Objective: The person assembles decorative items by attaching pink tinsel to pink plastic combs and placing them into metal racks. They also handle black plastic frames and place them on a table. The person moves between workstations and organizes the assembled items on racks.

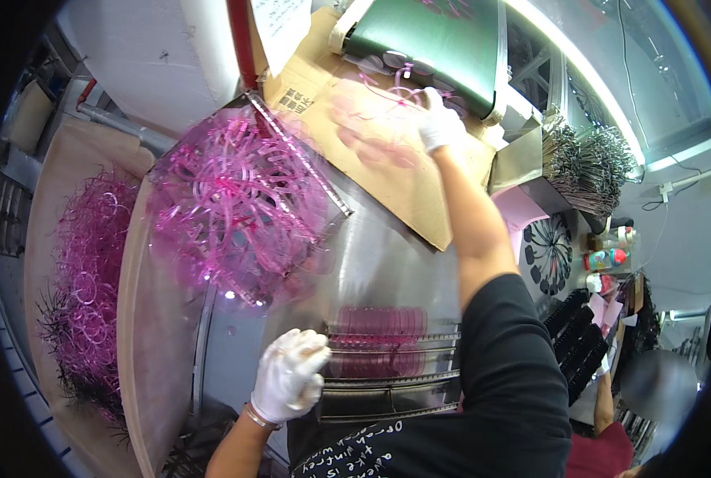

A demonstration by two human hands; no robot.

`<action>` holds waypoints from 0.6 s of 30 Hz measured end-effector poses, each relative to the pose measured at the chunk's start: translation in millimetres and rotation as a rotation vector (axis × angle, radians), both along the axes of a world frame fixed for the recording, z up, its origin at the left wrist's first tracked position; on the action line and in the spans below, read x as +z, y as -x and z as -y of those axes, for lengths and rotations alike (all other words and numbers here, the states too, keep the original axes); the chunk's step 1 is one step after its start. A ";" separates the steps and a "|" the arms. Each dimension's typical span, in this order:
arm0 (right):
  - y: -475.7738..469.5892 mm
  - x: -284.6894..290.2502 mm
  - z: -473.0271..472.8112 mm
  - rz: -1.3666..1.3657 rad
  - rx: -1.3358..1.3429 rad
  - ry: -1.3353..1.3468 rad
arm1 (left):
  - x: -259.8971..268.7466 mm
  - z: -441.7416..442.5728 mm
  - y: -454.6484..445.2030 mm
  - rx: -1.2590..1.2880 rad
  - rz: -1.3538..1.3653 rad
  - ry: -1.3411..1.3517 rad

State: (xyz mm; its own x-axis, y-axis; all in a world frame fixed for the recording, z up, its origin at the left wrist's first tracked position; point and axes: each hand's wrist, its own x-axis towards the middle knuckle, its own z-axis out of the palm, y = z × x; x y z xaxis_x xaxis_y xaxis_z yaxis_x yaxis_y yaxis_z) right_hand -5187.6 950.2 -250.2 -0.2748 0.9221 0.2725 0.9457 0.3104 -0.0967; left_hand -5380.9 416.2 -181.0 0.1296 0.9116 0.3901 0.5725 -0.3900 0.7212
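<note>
My right hand (442, 122), in a white glove, reaches to the near end of a green conveyor belt (427, 45). Its fingertips are closed on the right side of a pink translucent moulded plastic piece (400, 100) with thin curved arms. Under that piece lies a flattened cardboard sheet (412, 206), with blurred pink rounded shapes (376, 146) over it. My left hand (292, 376), also gloved, is low in front of me with curled fingers; whether they hold anything cannot be made out. Just right of it, a metal rack (391, 377) carries a row of pink translucent pieces (379, 325).
A tangled heap of pink plastic pieces (242, 197) fills a tray at left. Beyond it stands a tan-walled bin (131, 310) of pink and black scraps (92, 293). At right are a box of metal wire rods (594, 161), black parts (549, 254) and a co-worker's arm (604, 397).
</note>
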 end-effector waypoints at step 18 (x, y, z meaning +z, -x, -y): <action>196.4 132.2 255.4 -0.031 0.448 0.300 | -0.7 141.4 47.5 0.367 0.511 0.184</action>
